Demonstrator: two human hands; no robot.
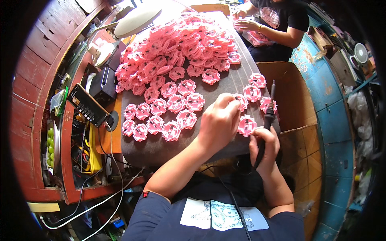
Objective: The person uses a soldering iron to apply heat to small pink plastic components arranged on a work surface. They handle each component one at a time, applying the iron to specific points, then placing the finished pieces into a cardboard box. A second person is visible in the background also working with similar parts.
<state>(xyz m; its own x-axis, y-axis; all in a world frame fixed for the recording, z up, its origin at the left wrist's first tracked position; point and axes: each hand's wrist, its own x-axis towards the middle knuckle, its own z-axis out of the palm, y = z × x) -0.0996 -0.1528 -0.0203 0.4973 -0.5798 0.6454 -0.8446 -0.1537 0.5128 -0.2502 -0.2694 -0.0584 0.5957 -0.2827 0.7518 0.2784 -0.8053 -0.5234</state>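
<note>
My left hand [219,120] reaches over the dark work board [138,154], its fingers closed on the edge of a pink plastic part [242,103]. A soldering iron [269,116] sits in my right hand [265,148], its metal tip pointing up and away from me. The thumb and fingertip of that hand are close to another pink part [247,125]; whether they touch it I cannot tell. Farther up the board's right side lie more pink parts [252,92]. To the left of my hands, several similar parts [176,103] lie in loose rows, dark pieces at their centres.
A large heap of pink parts [181,44] covers the board's far end. At left are a propped phone [89,105], a black box [103,85], a lamp [137,22] and cables. A cardboard box [295,96] stands right of the board. Another person [281,36] works at the far right.
</note>
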